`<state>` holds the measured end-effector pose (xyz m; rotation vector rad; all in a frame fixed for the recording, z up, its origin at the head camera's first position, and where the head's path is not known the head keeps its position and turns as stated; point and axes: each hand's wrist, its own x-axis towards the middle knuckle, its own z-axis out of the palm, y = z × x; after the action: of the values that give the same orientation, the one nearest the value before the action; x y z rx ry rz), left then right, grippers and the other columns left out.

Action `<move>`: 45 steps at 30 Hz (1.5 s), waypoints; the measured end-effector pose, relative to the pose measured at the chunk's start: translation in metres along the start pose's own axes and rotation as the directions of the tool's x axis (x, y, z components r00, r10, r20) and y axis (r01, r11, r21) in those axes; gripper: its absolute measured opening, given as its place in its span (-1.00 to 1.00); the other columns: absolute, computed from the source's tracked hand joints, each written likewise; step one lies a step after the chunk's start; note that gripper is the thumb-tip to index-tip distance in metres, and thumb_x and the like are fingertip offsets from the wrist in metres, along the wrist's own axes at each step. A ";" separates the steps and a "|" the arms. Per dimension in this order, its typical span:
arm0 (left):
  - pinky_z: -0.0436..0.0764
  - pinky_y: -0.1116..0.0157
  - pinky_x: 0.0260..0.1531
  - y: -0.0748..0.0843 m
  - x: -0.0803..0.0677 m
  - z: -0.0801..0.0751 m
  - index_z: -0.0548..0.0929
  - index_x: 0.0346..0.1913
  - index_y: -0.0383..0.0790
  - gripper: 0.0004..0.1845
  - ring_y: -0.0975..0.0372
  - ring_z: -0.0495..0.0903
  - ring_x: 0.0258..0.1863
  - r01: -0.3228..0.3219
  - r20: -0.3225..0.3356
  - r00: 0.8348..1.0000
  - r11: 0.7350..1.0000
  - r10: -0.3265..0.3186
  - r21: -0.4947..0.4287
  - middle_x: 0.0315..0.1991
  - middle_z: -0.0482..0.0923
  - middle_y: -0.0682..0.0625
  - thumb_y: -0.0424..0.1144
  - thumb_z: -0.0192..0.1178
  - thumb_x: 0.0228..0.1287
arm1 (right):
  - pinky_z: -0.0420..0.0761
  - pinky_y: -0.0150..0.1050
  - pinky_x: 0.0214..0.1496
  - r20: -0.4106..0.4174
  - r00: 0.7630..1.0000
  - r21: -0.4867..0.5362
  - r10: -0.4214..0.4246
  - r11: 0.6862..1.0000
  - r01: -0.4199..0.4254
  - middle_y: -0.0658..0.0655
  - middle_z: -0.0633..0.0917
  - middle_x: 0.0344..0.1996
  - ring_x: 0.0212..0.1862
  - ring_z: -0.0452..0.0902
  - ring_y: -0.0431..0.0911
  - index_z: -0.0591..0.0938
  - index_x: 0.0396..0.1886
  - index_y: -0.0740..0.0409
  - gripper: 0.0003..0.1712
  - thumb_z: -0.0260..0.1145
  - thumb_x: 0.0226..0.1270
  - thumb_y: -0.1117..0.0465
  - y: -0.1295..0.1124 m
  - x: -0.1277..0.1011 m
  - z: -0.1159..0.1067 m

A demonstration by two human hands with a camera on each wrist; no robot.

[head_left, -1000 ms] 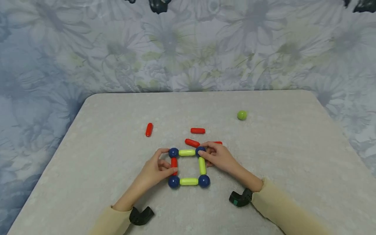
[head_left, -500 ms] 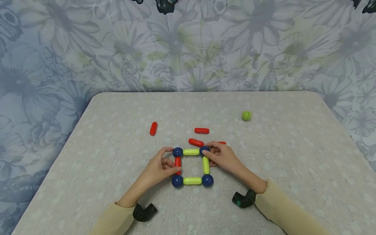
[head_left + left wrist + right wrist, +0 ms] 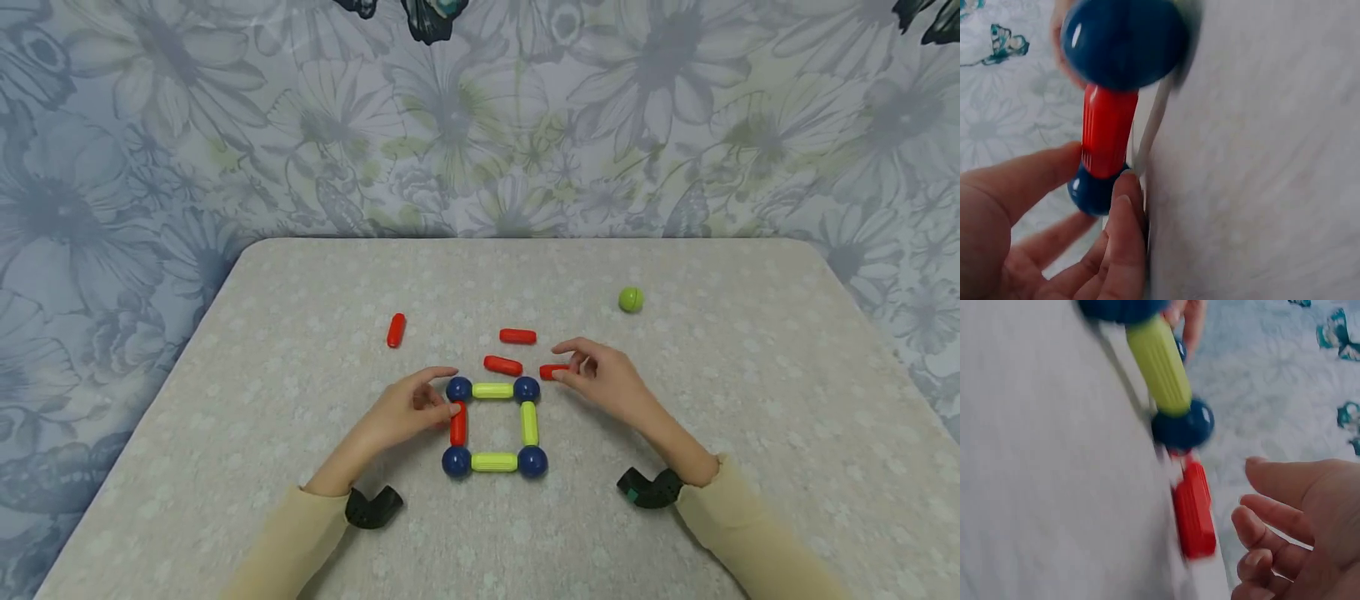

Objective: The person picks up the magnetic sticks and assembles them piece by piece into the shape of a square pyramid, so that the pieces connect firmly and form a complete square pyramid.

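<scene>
A square frame lies on the table, made of navy balls joined by lime rods and one red rod on its left side. My left hand is at that side. Its thumb tip lies at the red rod, and its index finger reaches past the far-left ball; the left wrist view shows the fingers spread around that end. My right hand is off the frame, fingers loosely bent and apart above a loose red rod. In the right wrist view, a gap shows between its fingers and the nearest red rod.
Other loose red rods lie beyond the frame: one close behind it, one farther back, another to the left. A green ball sits at the back right. Floral cloth hangs behind the table.
My right hand has let go of the frame's far-right ball and moved right to the loose red rod. My left hand has loosened and shifted slightly away from the frame's near end.
</scene>
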<state>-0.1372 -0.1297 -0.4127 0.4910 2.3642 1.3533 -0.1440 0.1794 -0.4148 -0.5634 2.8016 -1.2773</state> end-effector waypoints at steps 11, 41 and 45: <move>0.38 0.28 -0.44 -0.010 0.016 -0.012 0.57 0.10 -0.20 -0.64 0.17 0.41 -0.43 -0.072 0.087 0.994 0.996 0.066 0.061 -0.32 0.47 -0.01 -0.19 0.23 0.27 | 0.37 -0.19 -0.34 -0.004 1.000 -0.094 -0.026 0.995 0.025 0.04 0.51 -0.41 -0.38 0.34 -0.08 0.63 -0.22 0.18 -0.79 0.42 0.13 0.29 0.032 -0.002 -0.001; 0.43 0.32 -0.40 -0.015 0.025 -0.006 0.56 0.12 -0.29 -0.61 0.11 0.51 -0.34 -0.056 0.001 0.998 0.995 0.056 -0.088 -0.24 0.60 -0.05 -0.27 0.25 0.25 | 0.50 -0.10 0.01 0.238 0.957 0.741 0.167 0.606 -0.290 0.24 0.59 -0.13 -0.11 0.58 0.01 0.40 0.04 0.37 -0.66 0.22 0.32 0.35 -0.074 -0.012 0.053; 0.43 0.34 -0.42 0.003 0.019 -0.008 0.55 0.11 -0.38 -0.63 0.10 0.50 -0.36 -0.057 0.008 0.998 0.994 0.058 -0.092 -0.27 0.60 -0.09 -0.34 0.22 0.25 | 0.54 -0.23 -0.07 0.198 0.975 0.658 0.102 0.723 -0.209 0.22 0.60 -0.15 -0.14 0.59 0.01 0.45 0.00 0.35 -0.68 0.25 0.28 0.38 -0.080 -0.014 0.062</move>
<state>-0.1571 -0.1260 -0.4092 0.5417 2.2830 1.4736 -0.0960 0.0911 -0.3995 -0.3396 1.9736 -1.9542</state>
